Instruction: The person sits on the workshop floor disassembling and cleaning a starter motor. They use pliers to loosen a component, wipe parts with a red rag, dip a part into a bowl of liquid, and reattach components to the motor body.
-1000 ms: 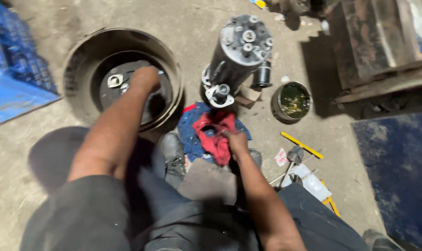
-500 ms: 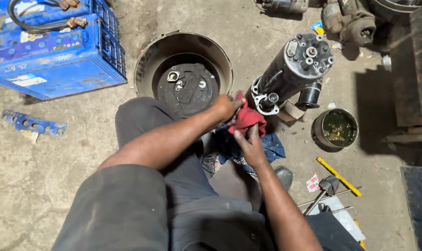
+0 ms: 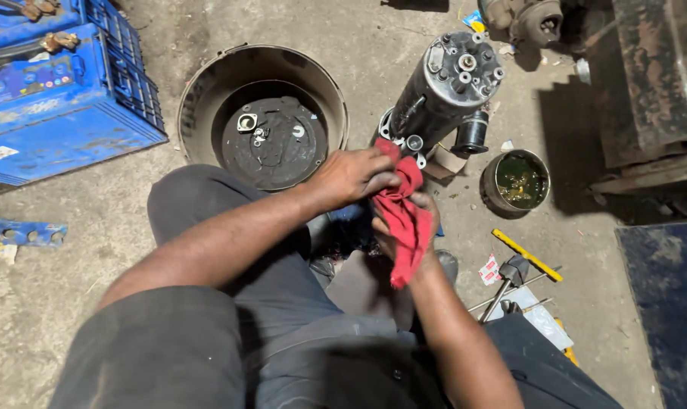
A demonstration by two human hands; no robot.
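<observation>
Two hands: both meet on one red rag [image 3: 401, 220] above the person's lap, just in front of the knees.
Right hand [image 3: 404, 227]: palm up beneath the cloth, fingers curled around its bunched middle; mostly covered by the fabric.
Left hand [image 3: 351, 176]: closed over the top of the rag, fingers pinching its upper fold; whether anything is wrapped inside cannot be told.
Rag: soft, crumpled woven cloth, one loose corner hanging down past the right wrist.
Trousers [image 3: 283, 303]: dark grey fabric, dull and creased.
Hand tools [image 3: 510, 276]: a hammer-like tool with a thin metal handle and a yellow flat strip, lying on the concrete to the right of the right forearm.
Floor [image 3: 78, 273]: rough, stained concrete, gritty.
Small tin [image 3: 514, 182]: round, rusty metal can, open, holding a dark greenish oily liquid; it sits right of the hands.
Motor body [image 3: 438, 95]: grey metal cylinder, tilted, its end cap studded with bolts and terminals; just beyond the hands.
Round pan [image 3: 199, 98]: wide, shallow, dirty metal basin with a raised black disc inside; on that disc lie a few small bright metal parts [image 3: 260, 130].
Blue crate [image 3: 63, 121]: ribbed plastic, boxy, far left.
</observation>
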